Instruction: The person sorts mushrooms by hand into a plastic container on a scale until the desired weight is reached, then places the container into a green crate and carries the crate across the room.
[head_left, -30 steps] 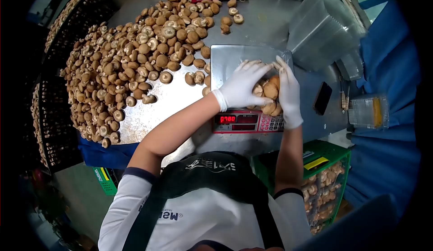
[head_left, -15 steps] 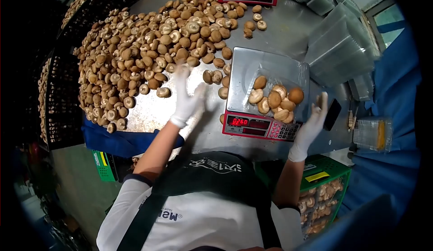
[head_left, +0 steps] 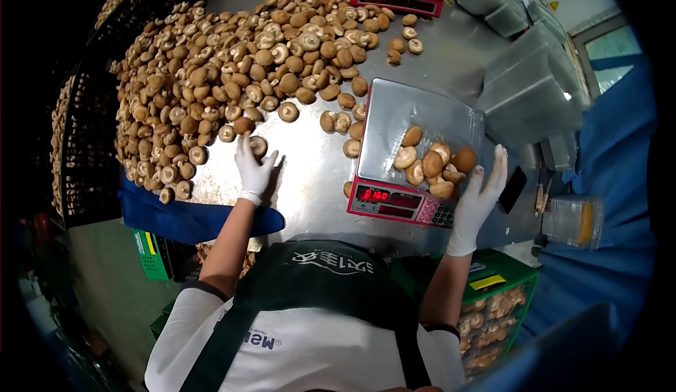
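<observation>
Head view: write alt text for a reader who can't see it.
Gloved left hand at a mushroom beside a large pile of mushrooms on a metal table; gloved right hand open beside a clear tray holding more mushrooms on a scale. Beyond are a second scale and stacked containers.

We look from one head-worn camera, facing forward and steeply down over our apron (head_left: 324, 279) and worktop (head_left: 303, 181).
</observation>
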Demonstrator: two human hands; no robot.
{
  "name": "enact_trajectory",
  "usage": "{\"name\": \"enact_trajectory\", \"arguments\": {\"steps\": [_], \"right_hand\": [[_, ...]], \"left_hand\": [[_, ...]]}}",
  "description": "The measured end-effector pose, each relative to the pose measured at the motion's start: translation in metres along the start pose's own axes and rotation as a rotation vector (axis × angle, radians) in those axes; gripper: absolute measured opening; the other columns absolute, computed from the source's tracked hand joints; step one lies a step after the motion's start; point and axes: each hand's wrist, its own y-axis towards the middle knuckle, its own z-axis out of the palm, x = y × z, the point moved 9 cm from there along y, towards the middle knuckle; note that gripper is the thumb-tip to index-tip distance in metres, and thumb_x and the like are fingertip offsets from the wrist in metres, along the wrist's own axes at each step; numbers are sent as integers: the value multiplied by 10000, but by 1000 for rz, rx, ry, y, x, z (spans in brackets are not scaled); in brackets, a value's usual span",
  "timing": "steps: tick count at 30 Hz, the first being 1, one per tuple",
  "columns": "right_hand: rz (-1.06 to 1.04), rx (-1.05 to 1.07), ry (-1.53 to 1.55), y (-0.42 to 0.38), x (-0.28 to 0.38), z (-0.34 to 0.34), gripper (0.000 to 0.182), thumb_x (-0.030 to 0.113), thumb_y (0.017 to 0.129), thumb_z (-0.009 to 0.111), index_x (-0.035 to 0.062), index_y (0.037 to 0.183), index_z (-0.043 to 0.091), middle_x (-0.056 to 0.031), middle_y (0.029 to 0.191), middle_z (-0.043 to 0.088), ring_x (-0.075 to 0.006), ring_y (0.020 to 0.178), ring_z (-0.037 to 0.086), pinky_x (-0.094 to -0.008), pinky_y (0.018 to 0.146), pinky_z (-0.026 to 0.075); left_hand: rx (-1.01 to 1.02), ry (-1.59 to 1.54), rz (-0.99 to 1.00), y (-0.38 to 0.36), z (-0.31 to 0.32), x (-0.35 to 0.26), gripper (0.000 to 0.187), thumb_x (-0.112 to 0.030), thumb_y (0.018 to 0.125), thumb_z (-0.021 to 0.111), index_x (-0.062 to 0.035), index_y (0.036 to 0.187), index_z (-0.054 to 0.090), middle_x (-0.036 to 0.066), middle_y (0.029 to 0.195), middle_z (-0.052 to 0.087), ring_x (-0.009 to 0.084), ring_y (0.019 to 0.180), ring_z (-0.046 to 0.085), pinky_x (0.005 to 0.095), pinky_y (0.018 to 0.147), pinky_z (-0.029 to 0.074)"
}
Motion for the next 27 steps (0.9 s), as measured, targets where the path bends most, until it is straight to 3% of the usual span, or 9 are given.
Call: {"name": "enact_trajectory", "arguments": {"steps": [3,7,12,13,15,17,20,23,27], "right_hand": [[-181,382,-336,-9,-7,67,468,137,945,511,20,1397,485,-233,1451,428,-434,1381,329,-483,1144,263],[-102,381,-269,1,-11,71,466,167,951,529,38,1397,492,-239,1464,415,-456,1378,319,-501,1151,245],[-20,251,33,11,23,44,399,72,971,476,-4,1361,510,-173,1434,480,-330,1317,459,-425,1116,345],[68,219,155,10,24,43,379,77,980,472,-17,1344,521,-160,1412,506,-309,1280,503,-414,1094,382],[145,131,475,-1,59,56,347,114,1003,463,-53,1297,542,-175,1299,576,-292,1224,547,-404,1050,426],[-17,495,490,-21,94,104,380,119,988,478,-56,1323,515,-193,1289,570,-318,1211,553,-404,1059,415],[-277,722,299,-52,161,197,474,157,929,551,-54,1348,482,-232,1370,491,-383,1240,508,-451,1049,413],[-401,749,-204,-87,126,298,458,160,894,584,-36,1302,511,-237,1399,451,-406,1223,491,-494,987,435],[-314,669,-446,-85,95,349,300,110,824,576,70,1112,652,-157,1236,569,-364,1049,545,-486,881,446]], "left_hand": [[18,-78,51,2,9,-46,779,-237,768,790,-15,1412,412,272,1448,348,430,1314,401,454,1085,368],[14,-9,34,7,16,-52,721,-174,774,752,-34,1405,433,251,1439,362,406,1299,422,442,1071,391],[-144,-274,16,8,22,-32,568,60,803,583,-5,1355,466,245,1354,434,357,1081,591,365,865,528],[-182,-31,96,10,13,-44,574,45,797,602,-3,1352,468,224,1329,458,322,1061,608,353,874,526],[-149,-201,-53,11,11,-41,603,22,786,631,-5,1363,460,200,1286,483,311,1047,592,377,887,504],[-111,-168,-81,13,9,-42,647,-8,774,666,-8,1383,445,177,1209,517,295,965,578,401,855,484],[-126,-299,-85,28,14,-33,653,-65,778,697,-16,1383,456,164,1069,548,297,882,558,402,798,470],[53,-62,6,57,22,-61,577,-208,799,702,-97,1339,534,168,1063,561,347,906,601,425,800,498],[190,174,-26,90,54,-61,404,-309,771,717,-117,1119,648,141,1133,600,349,982,622,460,747,532]]}}
